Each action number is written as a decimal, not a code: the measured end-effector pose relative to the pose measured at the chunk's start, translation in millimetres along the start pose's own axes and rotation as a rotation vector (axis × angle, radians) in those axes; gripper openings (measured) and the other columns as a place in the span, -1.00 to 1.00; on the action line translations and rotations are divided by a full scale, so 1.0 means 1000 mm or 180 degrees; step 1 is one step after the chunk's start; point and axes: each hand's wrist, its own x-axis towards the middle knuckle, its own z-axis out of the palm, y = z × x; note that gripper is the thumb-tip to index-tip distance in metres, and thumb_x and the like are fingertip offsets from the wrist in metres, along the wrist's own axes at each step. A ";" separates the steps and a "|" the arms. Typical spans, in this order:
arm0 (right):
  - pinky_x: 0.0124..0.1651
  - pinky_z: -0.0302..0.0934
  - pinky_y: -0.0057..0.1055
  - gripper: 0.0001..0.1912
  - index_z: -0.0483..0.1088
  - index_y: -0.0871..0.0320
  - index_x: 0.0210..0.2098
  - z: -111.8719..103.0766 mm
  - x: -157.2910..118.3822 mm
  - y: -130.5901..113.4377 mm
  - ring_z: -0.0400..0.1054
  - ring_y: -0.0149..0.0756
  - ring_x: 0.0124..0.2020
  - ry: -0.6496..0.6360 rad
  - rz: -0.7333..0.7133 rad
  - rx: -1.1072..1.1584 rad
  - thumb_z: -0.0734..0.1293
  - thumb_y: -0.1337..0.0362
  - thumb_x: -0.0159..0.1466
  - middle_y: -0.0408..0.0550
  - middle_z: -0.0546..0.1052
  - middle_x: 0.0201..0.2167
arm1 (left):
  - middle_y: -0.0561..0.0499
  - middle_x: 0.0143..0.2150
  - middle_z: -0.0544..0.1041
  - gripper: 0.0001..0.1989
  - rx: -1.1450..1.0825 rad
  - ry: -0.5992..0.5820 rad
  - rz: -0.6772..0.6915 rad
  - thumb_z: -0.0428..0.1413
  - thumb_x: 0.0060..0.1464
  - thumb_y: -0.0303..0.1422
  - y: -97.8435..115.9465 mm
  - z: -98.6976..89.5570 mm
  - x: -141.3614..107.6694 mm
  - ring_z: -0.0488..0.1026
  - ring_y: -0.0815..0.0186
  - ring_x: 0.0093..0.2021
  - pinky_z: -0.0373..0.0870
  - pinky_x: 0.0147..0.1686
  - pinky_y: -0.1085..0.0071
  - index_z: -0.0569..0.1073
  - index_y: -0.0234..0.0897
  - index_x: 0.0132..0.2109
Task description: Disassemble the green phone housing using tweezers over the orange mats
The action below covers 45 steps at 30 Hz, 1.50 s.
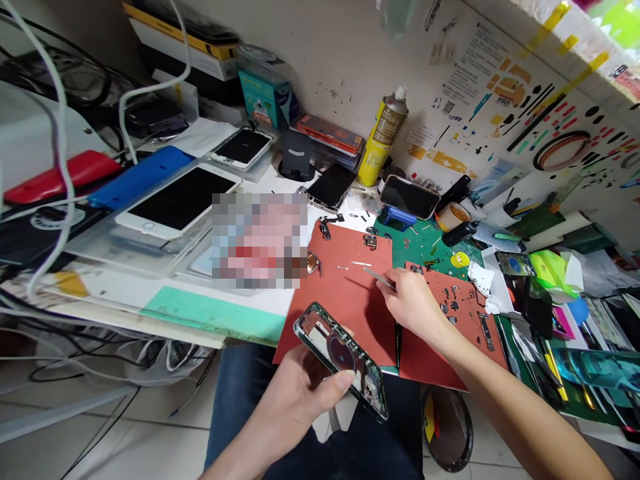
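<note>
My left hand [310, 390] grips an opened phone housing [345, 357] over my lap, tilted, its inside with a round dark coil facing up. The thumb presses on the inner face near the coil. Above the red-brown mat [345, 307], my right hand [407, 297] pinches tweezers [380, 277], their tips pointing left toward small thin strips [361, 264] on the mat. Whether the tips touch a strip I cannot tell. Small phone parts [370, 240] lie along the mat's far edge. Several more tiny components [453, 300] are spread on the second red-brown mat [425, 353].
At left, a white phone [180, 200] lies on clear trays beside a blue tool [140, 177]. A yellow spray can [383, 137] stands at the wall, near a phone on a blue stand [400, 217]. Tools [555, 373] crowd the right side. A bin [447, 430] is below the table.
</note>
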 end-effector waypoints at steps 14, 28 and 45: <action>-0.32 0.48 -0.31 -0.53 0.68 0.11 -0.20 -0.016 -0.105 0.004 0.54 -0.24 -0.34 0.0958 -0.0029 0.3703 0.21 0.07 0.60 0.06 0.63 -0.26 | -0.18 0.03 0.75 -0.29 -0.0929 0.0406 -0.0248 0.58 -0.11 -0.12 -0.007 0.011 -0.009 0.68 0.01 0.08 0.57 0.14 0.22 0.60 -0.24 0.17; 0.08 0.67 -0.31 -0.52 0.61 0.28 0.12 0.041 -0.131 -0.004 0.73 -0.09 -0.01 0.1842 -0.1853 0.1545 0.40 0.75 0.30 0.14 0.76 -0.04 | -0.15 0.02 0.74 -0.53 -0.0755 0.0165 0.0024 0.54 0.03 -0.16 -0.016 0.005 -0.005 0.67 0.09 0.05 0.58 0.12 0.27 0.67 -0.27 0.02; 0.21 0.60 -0.34 -0.67 0.58 0.40 0.04 0.026 -0.116 0.003 0.68 -0.10 0.10 0.1239 -0.2455 0.1149 0.36 0.71 0.36 0.31 0.76 -0.09 | -0.11 -0.03 0.78 -0.67 -0.0423 0.0004 0.0145 0.48 0.10 -0.21 0.002 0.012 0.000 0.71 0.15 -0.01 0.62 0.08 0.35 0.71 -0.28 -0.06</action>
